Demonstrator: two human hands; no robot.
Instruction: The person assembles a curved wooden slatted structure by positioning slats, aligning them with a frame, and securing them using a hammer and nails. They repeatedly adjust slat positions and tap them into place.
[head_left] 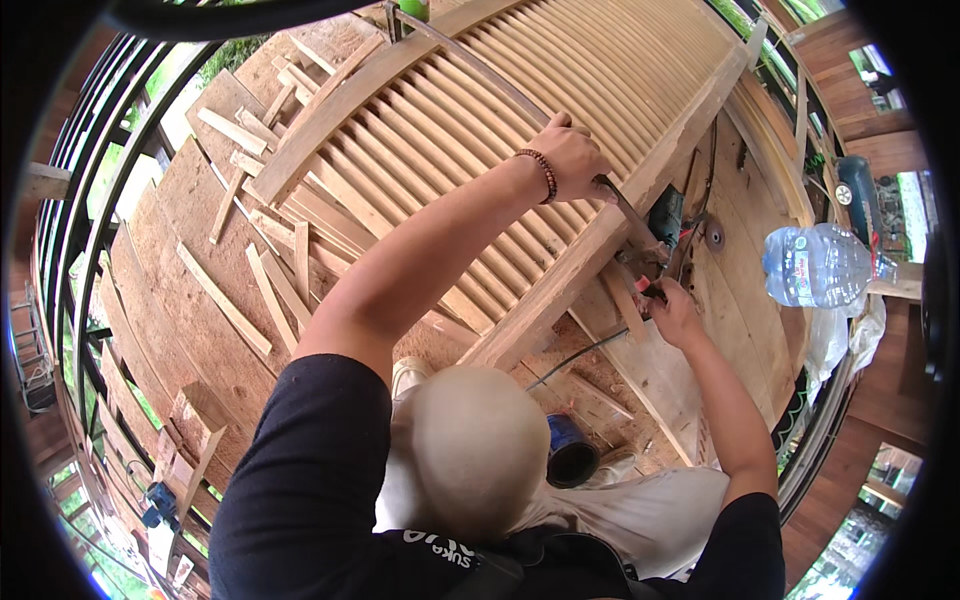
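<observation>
A long metal bar clamp (480, 68) lies slantwise across a louvered wooden panel (430, 150) with many pale parallel slats. My left hand (575, 162), a beaded bracelet at its wrist, is closed round the bar near the panel's near-right rail (570, 285). Beyond that rail the clamp's jaw end (650, 245) hangs over the outer side. My right hand (677, 314) is closed at this end, on what looks like the clamp's handle; a small red part (641, 285) shows beside the fingers, which partly hide it.
Loose wood strips (225, 300) litter the plank floor at left. A dark-green power tool (665, 215) with a cord lies beyond the rail. A large clear water bottle (815, 265) is at right. A blue can (572, 450) stands near my legs.
</observation>
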